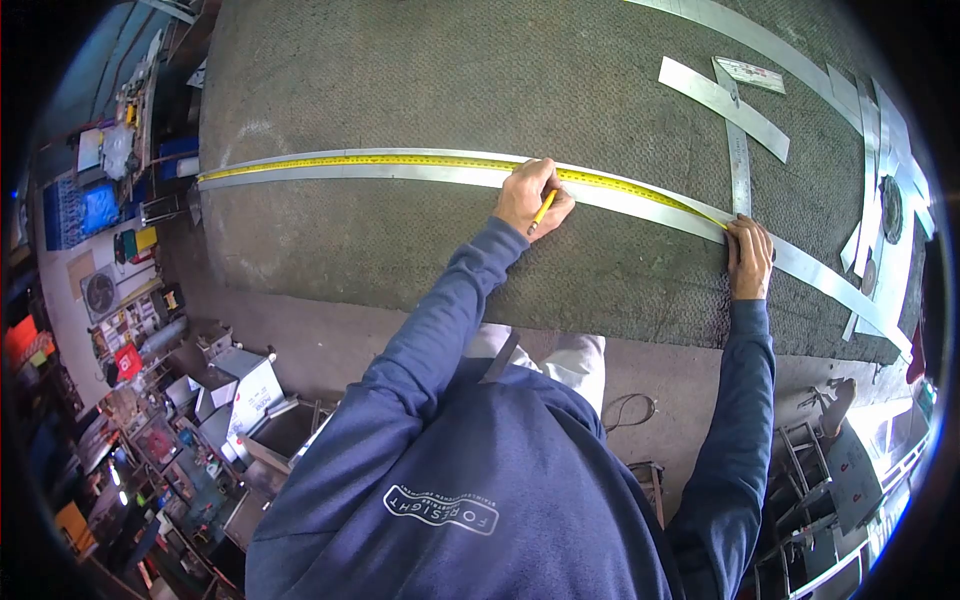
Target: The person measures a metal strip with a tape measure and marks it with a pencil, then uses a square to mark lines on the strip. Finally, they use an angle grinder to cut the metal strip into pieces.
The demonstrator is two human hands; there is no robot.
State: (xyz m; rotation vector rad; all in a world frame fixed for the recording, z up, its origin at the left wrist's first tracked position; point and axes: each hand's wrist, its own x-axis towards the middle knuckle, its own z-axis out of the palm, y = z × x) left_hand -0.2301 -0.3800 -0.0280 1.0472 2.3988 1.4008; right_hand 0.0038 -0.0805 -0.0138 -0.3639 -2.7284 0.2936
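Observation:
My left hand (530, 200) grips a yellow pencil (543, 211) and rests over a long, narrow metal strip (420, 173) lying across the table. Along that strip runs the yellow blade of a tape measure (380, 160), reaching from the table's left edge to my other hand. My right hand (750, 250) is closed at the blade's right end, pressed against the strip; no tape case shows there. Just above its fingers is the lower end of a metal square (738, 150). The pencil's tip is hidden by my left fingers.
A short flat metal piece (725, 105) lies over the square's blade. Several metal strips (870, 200) are stacked at the table's right end, and another long strip (760, 40) lies along the far side. A textured dark mat (400, 240) covers the table. Cluttered shelves (130, 330) stand leftward.

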